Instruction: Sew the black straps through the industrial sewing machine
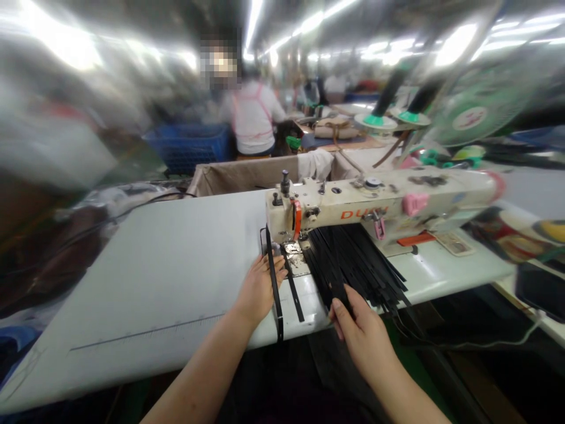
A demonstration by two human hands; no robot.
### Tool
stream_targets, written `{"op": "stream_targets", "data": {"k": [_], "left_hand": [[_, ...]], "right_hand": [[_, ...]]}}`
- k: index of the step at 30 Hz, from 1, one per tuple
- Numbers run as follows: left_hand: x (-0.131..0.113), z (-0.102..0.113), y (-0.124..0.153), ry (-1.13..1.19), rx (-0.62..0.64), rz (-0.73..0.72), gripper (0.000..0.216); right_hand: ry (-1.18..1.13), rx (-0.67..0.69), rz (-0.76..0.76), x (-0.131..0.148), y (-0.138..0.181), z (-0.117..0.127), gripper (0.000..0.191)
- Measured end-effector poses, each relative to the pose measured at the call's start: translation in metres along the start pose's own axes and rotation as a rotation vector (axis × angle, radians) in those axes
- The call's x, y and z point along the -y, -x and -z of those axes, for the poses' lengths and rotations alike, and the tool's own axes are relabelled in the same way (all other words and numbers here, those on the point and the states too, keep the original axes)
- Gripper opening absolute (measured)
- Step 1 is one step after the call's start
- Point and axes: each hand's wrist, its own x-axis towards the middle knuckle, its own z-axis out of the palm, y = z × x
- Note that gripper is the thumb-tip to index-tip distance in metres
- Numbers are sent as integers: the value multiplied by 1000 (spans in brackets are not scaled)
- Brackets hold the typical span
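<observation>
My left hand (260,285) lies on the white table beside the needle plate (295,254) of a cream sewing machine (375,203). Its fingers press on a long black strap (276,291) that runs from the machine toward the table's front edge. A second black strap (295,291) lies just right of it. My right hand (359,330) is at the front edge, its fingers closed on the near ends of a pile of several black straps (353,262) fanned out under the machine arm.
The white sewing table (168,277) stretches left. Behind it stands a cloth-lined bin (247,174) and a blue crate (189,144). A person in a white top sits further back. A green fan (479,112) stands at the right.
</observation>
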Motion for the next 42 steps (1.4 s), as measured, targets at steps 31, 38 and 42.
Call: {"op": "stream_targets", "data": {"k": [31,38,42], "left_hand": [[6,-8,-1,-107,-33,-60,30],[5,-5,-2,-86,-46,-82,30],[4,-5,-2,-58,-44,-82,30]], "right_hand": [[1334,-161,293,15,-73,-36,33],[1349,-189,312,10,-75,-40,20],[1349,-204,298,12,-79,-43,16]]}}
